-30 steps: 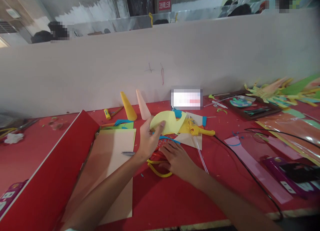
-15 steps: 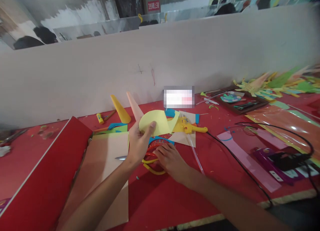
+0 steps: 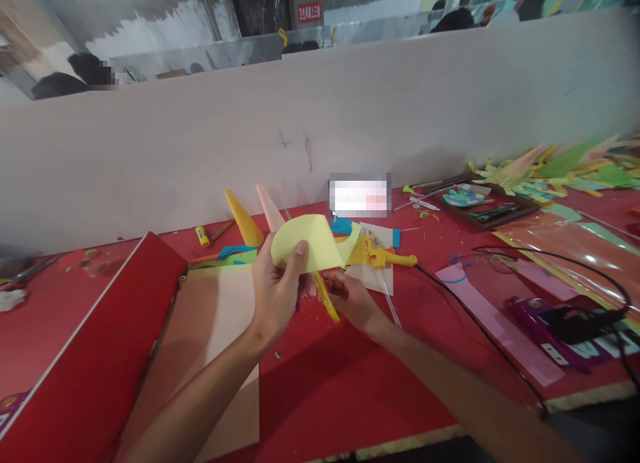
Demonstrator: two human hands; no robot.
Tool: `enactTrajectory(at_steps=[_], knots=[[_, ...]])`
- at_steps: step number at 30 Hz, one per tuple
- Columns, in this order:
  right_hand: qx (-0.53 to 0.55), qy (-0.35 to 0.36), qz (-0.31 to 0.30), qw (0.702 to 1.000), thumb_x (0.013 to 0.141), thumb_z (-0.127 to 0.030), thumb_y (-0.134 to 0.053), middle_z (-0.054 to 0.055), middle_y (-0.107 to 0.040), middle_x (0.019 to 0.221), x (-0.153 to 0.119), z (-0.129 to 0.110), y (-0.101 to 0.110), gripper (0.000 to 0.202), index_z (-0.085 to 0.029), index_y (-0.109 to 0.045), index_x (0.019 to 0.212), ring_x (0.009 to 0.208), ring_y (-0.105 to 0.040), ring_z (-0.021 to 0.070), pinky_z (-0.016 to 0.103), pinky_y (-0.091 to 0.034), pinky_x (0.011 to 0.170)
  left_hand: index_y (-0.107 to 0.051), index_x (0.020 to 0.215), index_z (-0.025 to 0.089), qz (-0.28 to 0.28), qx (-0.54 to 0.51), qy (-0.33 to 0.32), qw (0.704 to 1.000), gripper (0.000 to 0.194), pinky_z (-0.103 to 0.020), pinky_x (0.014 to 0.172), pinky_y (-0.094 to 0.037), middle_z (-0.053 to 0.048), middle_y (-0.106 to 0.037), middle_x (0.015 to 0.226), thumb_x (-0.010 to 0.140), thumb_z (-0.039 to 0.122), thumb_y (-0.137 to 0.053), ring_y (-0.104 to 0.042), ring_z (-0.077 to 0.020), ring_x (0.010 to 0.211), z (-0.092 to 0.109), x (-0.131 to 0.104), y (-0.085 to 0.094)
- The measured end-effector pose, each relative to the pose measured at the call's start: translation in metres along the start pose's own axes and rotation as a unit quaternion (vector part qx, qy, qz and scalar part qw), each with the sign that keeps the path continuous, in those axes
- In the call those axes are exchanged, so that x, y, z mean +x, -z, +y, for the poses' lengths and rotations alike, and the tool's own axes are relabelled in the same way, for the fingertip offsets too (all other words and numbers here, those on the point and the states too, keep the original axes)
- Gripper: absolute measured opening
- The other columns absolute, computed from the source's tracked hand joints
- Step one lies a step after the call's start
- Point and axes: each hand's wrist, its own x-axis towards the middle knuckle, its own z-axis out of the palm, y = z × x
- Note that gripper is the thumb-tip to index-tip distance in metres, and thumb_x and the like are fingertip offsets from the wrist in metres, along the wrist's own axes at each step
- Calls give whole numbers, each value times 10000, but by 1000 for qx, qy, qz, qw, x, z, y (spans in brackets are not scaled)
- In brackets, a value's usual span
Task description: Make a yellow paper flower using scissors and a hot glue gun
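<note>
My left hand (image 3: pixel 280 286) pinches a curved piece of pale yellow paper (image 3: pixel 307 244), with the thumb on its front face. Just below and to the right, my right hand (image 3: pixel 353 299) has its fingers curled around the scissors, whose yellow handle (image 3: pixel 327 297) shows edge-on; their blades cannot be made out. Behind the hands stand a yellow cone (image 3: pixel 243 219) and a pale pink cone (image 3: pixel 270 209). A yellow glue gun (image 3: pixel 387 255) lies right of the paper.
An open red folder (image 3: pixel 95 343) and peach sheets (image 3: pixel 215 356) lie at left. At right are pink strips (image 3: pixel 495 323), a purple box (image 3: pixel 545 329), a black cable (image 3: pixel 475 321) and a brown tray (image 3: pixel 487 219). A pale partition (image 3: pixel 200 149) runs behind the red table (image 3: pixel 325 396).
The scissors have left their flat position on the table and turned in my right hand, which has shifted slightly right and up. My left hand has tilted the yellow paper and moved it slightly left.
</note>
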Motion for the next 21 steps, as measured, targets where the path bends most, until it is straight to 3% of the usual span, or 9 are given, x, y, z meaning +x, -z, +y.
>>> enactTrajectory(at_steps=[2, 6, 11, 16, 21], knots=[[40, -25, -11, 999, 766, -408, -772, 28, -737, 911, 1, -7, 1, 363, -205, -647, 1039, 832, -700, 199, 310, -546, 767, -566, 981, 208, 4, -5, 2, 1000, 323, -179, 315, -341, 71, -531, 645, 948, 496, -710, -500, -60, 347, 4, 1, 0], [61, -51, 40, 996, 680, -418, -832, 0, -685, 876, 1, -12, 3, 431, -231, -597, 989, 754, -647, 170, 285, -542, 677, -555, 1023, 214, 7, -9, -11, 1000, 330, -194, 383, -456, 50, -605, 728, 907, 443, -763, -584, -77, 432, 7, 7, 2], [45, -36, 73, 996, 695, -561, -834, -91, -463, 636, 0, -7, 5, 499, -251, -462, 810, 510, -398, 86, 211, -357, 468, -569, 1013, 204, -5, 2, -10, 1000, 328, -203, 403, -480, 45, -615, 701, 852, 359, -809, -603, -95, 480, 8, 12, 4], [78, -46, 10, 996, 845, -892, -482, -85, -362, 571, -3, 0, 7, 641, -263, -411, 741, 415, -354, 101, 248, -321, 408, -618, 965, 166, -5, -9, 2, 1000, 292, -231, 470, -516, 39, -617, 623, 842, 350, -807, -578, -97, 482, 5, 17, 7], [-7, 25, -11, 1000, 798, -1014, -266, 7, -544, 699, 4, 6, 10, 802, -258, -536, 817, 525, -451, 151, 320, -456, 524, -638, 940, 158, 28, -35, 6, 999, 331, -225, 496, -502, 21, -643, 671, 803, 373, -850, -574, -91, 528, -3, 26, 12]])
